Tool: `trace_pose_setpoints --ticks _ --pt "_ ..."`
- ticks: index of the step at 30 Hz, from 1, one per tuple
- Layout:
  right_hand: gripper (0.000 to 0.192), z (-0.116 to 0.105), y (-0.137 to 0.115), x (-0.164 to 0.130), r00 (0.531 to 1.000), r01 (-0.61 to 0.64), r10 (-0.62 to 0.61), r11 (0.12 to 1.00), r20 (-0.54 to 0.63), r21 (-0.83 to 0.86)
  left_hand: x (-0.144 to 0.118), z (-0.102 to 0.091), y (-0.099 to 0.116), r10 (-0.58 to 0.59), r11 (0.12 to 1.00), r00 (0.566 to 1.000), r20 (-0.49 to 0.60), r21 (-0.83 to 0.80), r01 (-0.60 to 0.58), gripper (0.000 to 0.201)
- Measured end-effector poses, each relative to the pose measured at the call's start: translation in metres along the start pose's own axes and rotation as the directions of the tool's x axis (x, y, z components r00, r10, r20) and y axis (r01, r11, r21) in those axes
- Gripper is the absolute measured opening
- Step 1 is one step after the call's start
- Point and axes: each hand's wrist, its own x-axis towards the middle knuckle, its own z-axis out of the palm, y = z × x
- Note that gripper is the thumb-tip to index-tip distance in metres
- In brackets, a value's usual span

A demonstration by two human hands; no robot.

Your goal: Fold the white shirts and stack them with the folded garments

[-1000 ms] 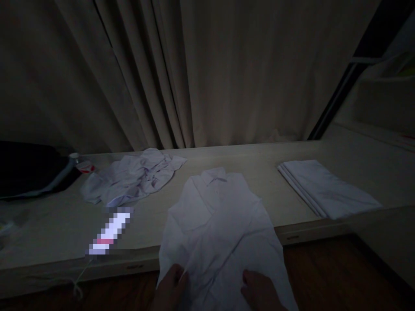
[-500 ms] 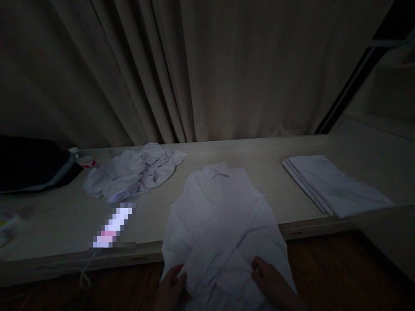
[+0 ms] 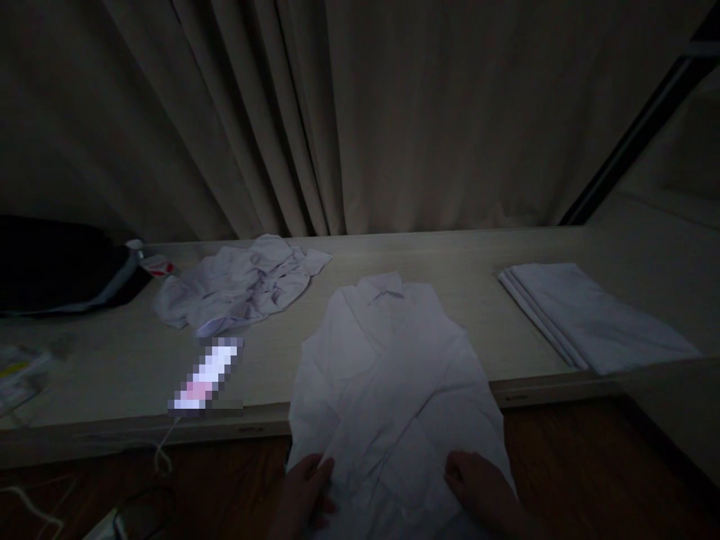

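Both the left hand (image 3: 307, 491) and right hand (image 3: 478, 487) pinch the white shirt's (image 3: 388, 375) hem, fingers closed on cloth; I'd keep it taut and even over the ledge (image 3: 112, 375).

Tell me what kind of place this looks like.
Probably a dim room at home: drawn curtains, a low ledge bearing a spread white shirt, a crumpled shirt and folded cloths.

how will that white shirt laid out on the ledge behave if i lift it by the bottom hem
The white shirt is probably floppy: its hem already drapes over the ledge edge. Likely light, and apt to slide toward both hands, left hand and right hand.
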Motion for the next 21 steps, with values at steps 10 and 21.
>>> trace_pose_setpoints --ticks 10,21 --pt "0.022 -0.003 0.000 0.011 0.998 -0.010 0.011 1.000 0.058 -0.027 0.008 -0.008 -0.019 0.035 0.996 0.998 0.044 0.082 -0.038 0.035" --pt "0.021 -0.035 -0.042 0.080 0.993 0.113 -0.108 0.986 -0.048 0.120 0.101 -0.092 0.082 0.368 0.880 0.899 -0.238 0.402 -0.254 0.042"
